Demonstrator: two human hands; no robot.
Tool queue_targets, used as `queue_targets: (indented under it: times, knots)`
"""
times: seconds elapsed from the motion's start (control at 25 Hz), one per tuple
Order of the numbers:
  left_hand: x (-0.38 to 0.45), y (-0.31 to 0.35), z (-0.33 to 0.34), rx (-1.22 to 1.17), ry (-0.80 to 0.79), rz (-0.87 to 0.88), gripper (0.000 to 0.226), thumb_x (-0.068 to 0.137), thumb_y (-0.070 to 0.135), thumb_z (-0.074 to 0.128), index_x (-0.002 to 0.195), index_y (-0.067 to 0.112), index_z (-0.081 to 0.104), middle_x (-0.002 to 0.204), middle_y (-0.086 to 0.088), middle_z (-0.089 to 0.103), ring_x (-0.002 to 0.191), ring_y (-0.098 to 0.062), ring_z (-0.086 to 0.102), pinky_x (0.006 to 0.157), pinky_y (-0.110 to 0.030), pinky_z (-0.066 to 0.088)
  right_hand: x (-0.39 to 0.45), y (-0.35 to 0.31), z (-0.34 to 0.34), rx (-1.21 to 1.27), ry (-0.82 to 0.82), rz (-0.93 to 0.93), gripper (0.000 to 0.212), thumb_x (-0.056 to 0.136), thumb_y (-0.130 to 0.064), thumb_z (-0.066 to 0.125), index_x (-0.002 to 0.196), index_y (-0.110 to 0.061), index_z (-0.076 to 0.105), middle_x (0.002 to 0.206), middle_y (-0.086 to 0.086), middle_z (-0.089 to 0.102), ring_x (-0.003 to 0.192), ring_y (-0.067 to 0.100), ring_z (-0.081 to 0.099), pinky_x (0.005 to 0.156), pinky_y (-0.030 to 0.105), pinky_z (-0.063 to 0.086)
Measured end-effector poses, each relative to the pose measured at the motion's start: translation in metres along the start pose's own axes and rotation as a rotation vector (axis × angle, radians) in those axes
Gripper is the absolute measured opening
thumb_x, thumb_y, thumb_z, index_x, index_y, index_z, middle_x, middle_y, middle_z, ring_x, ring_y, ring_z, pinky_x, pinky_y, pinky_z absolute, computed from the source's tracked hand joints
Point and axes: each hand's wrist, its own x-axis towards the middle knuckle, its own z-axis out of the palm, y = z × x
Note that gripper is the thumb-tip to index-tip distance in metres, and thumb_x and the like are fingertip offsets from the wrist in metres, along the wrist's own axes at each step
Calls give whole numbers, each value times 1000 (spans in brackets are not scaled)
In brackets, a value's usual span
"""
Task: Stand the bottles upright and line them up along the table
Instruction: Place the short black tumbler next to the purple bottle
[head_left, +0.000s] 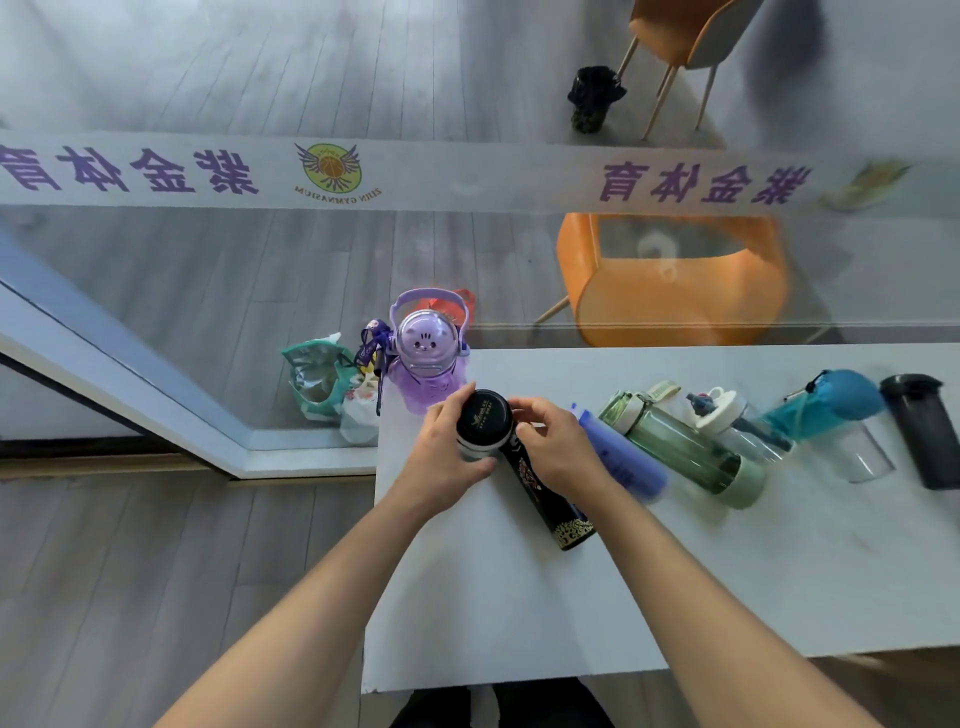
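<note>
seven bottles (524, 467), two hands (441, 457), two chairs (670, 280)

We saw soft, even daylight with only faint shadows. The white desk (675, 571) was bright, almost washed out. Reflections hazed the far glass wall (208, 270). Wide-angle distortion bent the edges, and motion blur smeared the blue bottle (618, 457) and far right corner.

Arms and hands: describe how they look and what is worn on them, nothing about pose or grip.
Both forearms are bare up to the frame's lower edge; no sleeves show. The left hand and right hand wear no gloves, and no rings, watch or bracelet are visible on the fingers or wrists. No markings show.
</note>
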Motion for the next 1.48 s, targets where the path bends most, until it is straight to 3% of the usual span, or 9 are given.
queue_targets:
  times: [0.12, 0.24, 0.36, 0.56, 0.68, 0.84, 1.16, 1.32, 1.48]
  knots:
    - [-5, 6, 2, 10, 115, 14, 82, 68, 26, 84, 139, 29, 43, 125, -1, 53, 114, -11, 52, 95, -16, 37, -6, 1, 2, 9, -40, -36, 42, 88, 0, 50, 122, -18, 65, 112, -6, 70, 108, 11, 65, 99, 24, 49]
    - [-14, 7, 0, 5, 186, 5, 73, 68, 32, 85, 130, 32, 46, 118, 3, 53, 100, 0, 52, 90, -27, 49, -2, 6, -1, -44, -142, -80, 50, 80, -6, 62, 126, -25, 62, 117, -7, 71, 108, 9, 66, 100, 33, 52]
    - [-18, 14, -3, -16, 249, -12, 74, 64, 34, 85, 128, 38, 47, 118, 6, 52, 104, -5, 56, 90, -39, 54, 3, 4, -3, -147, -223, -182, 62, 74, -20, 76, 130, -34, 54, 121, -9, 67, 112, 9, 62, 99, 34, 52]
    - [0, 52, -14, -27, 356, 11, 75, 59, 39, 85, 125, 41, 50, 117, 7, 54, 109, -12, 57, 91, -41, 55, 27, -7, -20, 6, -192, -365, 72, 66, -30, 83, 130, -38, 52, 121, -5, 65, 110, 6, 64, 93, 30, 54]
    - [27, 80, -14, -25, 330, 47, 78, 65, 39, 86, 134, 38, 49, 128, 8, 56, 118, -11, 56, 101, -38, 50, 53, -16, -52, 19, -143, -407, 73, 68, -27, 87, 131, -37, 51, 124, -8, 63, 109, 0, 61, 89, 16, 49]
    - [69, 108, 0, -119, 196, -22, 53, 91, 25, 63, 141, 28, 46, 130, 6, 60, 122, -11, 57, 106, -39, 48, 93, -7, -87, 72, -128, -357, 71, 69, -28, 90, 128, -32, 50, 115, -23, 63, 105, -12, 58, 90, 19, 48]
    - [127, 85, 30, -149, 118, -176, 51, 87, 9, 36, 135, 22, 51, 129, 5, 60, 124, -15, 56, 108, -46, 45, 147, 30, -93, 49, -179, -280, 71, 68, -24, 90, 127, -27, 50, 109, -26, 58, 99, -20, 53, 82, 4, 38]
    - [127, 78, 37, -201, 60, -214, 59, 94, -5, 31, 145, 22, 42, 135, 8, 53, 122, -11, 56, 106, -36, 47, 150, 41, -90, 34, -177, -271, 69, 69, -26, 89, 127, -30, 50, 112, -21, 59, 100, -11, 55, 82, 4, 37]
    - [119, 72, 32, -152, 63, -222, 61, 96, -1, 36, 149, 27, 36, 140, 12, 46, 128, -7, 48, 103, -22, 42, 151, 39, -84, 29, -153, -263, 68, 69, -28, 89, 125, -32, 51, 113, -21, 61, 101, -9, 57, 84, 9, 40]
